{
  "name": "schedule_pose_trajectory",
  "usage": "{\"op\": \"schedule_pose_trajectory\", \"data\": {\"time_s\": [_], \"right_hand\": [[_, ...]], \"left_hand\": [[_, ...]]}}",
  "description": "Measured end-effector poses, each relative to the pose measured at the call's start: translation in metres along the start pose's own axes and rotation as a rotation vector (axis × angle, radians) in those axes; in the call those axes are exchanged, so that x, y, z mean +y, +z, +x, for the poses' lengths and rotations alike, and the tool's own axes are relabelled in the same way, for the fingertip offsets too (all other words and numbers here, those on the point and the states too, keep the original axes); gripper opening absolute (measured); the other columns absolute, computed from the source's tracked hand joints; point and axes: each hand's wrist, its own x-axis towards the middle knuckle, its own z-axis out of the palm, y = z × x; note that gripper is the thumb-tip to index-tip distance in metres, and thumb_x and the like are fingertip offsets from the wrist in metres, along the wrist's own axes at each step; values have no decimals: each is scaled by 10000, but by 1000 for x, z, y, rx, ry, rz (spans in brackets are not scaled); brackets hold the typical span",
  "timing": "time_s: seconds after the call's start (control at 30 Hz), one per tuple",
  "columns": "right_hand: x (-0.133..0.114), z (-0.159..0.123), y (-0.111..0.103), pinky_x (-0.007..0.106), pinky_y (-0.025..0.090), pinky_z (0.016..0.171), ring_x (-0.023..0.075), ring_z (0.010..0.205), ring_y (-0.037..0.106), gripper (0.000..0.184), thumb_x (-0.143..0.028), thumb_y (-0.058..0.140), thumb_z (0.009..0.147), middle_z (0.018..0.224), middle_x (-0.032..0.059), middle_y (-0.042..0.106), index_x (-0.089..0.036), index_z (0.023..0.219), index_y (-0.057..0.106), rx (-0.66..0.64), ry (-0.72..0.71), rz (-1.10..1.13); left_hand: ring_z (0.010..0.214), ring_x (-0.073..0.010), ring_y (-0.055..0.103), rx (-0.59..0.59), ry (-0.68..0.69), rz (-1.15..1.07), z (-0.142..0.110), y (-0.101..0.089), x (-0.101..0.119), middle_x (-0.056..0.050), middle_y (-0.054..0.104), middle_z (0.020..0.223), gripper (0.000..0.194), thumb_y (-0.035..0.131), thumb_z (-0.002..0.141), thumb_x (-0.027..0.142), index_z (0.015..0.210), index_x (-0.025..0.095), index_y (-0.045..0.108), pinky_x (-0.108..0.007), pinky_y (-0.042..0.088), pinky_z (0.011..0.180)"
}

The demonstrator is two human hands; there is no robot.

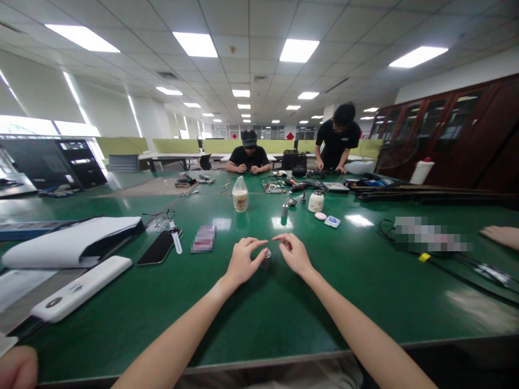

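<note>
Over the middle of the green table [227, 302], my left hand [242, 262] curls round a small grey metal cylinder [266, 262]. The thumb lies against its near side by the top, and the index finger reaches out beyond it. My right hand [295, 255] is just to the right, its fingers bent inward round something small with dark and reddish parts that I cannot make out. The two index fingertips point at each other with a small gap. Farther back, a similar metal cylinder [284, 212] stands upright.
A pink blurred packet [204, 239], a phone [156, 248] and a white watch [177, 241] lie left. Behind are a bagged cup [240, 199], a white jar [315, 201] and a small case [332, 222]. Black cables [450, 275] lie right. Other people's hands show at both sides.
</note>
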Motion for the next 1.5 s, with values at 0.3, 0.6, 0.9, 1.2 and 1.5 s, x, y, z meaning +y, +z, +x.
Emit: {"op": "schedule_pose_trajectory", "data": {"time_s": [0.3,0.6,0.9,1.2,1.5], "right_hand": [[-2,-2,10,231,396,608,99,612,492,261,-415,537,878,767,1,558,-294,1016,723,-189,-59,-58],[-9,-3,10,232,381,590,90,581,465,217,-423,598,840,742,-5,541,-283,917,745,-151,-93,-67],[16,16,5,334,385,804,171,816,535,240,-500,611,807,848,24,591,-323,894,748,61,42,-142],[61,10,5,473,278,916,279,1052,403,176,-539,669,738,1043,56,561,-401,804,756,-59,191,-427],[49,8,2,472,258,950,296,1137,373,360,-655,652,681,1160,37,532,-452,971,712,-54,248,-484]], "left_hand": [[878,-181,599,151,-96,-19,2,-5,-17,-25,678,888,258,404,878,177,876,209,660,-317,438,818],[845,-182,607,101,-71,42,0,-5,-11,-13,689,855,249,421,871,203,848,227,667,-323,403,785],[844,-178,605,105,-62,48,0,-5,-12,-4,690,858,248,427,871,178,849,229,668,-329,383,790],[854,-175,600,106,-56,47,0,-5,-14,-7,688,871,235,442,871,171,854,220,671,-323,391,802],[854,-175,604,100,-64,59,0,-5,-13,-6,689,869,241,441,871,172,852,226,675,-318,391,796]]}}
